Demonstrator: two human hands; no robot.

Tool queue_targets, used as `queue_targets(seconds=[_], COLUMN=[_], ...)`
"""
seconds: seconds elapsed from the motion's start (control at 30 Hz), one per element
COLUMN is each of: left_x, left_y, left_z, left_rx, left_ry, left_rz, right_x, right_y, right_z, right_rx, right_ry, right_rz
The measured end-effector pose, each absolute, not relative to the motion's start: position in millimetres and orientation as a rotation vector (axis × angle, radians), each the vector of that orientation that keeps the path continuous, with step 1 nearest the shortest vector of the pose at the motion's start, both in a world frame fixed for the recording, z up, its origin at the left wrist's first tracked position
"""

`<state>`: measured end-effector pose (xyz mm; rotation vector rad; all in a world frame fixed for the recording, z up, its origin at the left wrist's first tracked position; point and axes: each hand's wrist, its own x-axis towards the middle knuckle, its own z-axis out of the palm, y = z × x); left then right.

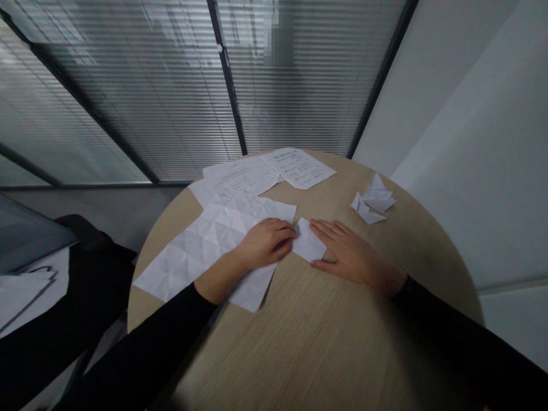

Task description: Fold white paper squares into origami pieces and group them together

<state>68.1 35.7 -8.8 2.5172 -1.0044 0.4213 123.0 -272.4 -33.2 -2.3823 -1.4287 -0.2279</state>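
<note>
A small white piece of folded paper (309, 242) lies on the round wooden table between my two hands. My left hand (268, 242) has its fingers curled together at the paper's left edge, as if pinching it; the fingertips are partly hidden. On the other side, my right hand (349, 254) rests flat over the paper's right edge, fingers stretched out and thumb apart. Beneath my left wrist spreads a large creased white sheet (184, 260), marked with a pattern of triangular folds. Another white sheet (256, 291) sticks out below the left forearm.
Printed sheets (302, 166) overlap at the table's far edge. Small folded paper shapes (377, 197) sit at the right. The wooden table (317, 337) has a curved rim. At the left, papers (29, 288) lie on a dark seat-like surface. Blinds and a white wall stand behind.
</note>
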Motion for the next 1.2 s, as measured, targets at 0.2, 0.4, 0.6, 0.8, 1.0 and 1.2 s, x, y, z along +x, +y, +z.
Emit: queue_targets(seconds=[0.2, 0.4, 0.6, 0.8, 1.0, 1.2], left_x=[65, 64, 62, 67, 65, 57], left_y=[35, 34, 33, 35, 34, 26], left_z=[-6, -3, -2, -7, -3, 3], left_rx=[2.490, 2.456, 2.441, 2.484, 2.347, 2.134], left_ry=[-1.012, -1.030, -1.054, -1.051, -0.968, -0.717], left_rz=[0.399, 0.396, 0.402, 0.411, 0.506, 0.431], right_x=[123, 124, 120, 122, 126, 121], right_y=[-277, -275, -273, -274, -282, -279], right_z=[-25, -19, -20, -21, -23, -28], right_rx=[-2.328, -2.298, -2.231, -2.181, -2.111, -2.010], right_ry=[-1.473, -1.453, -1.517, -1.472, -1.268, -0.949], right_rz=[-0.233, -0.315, -0.355, -0.390, -0.467, -0.555])
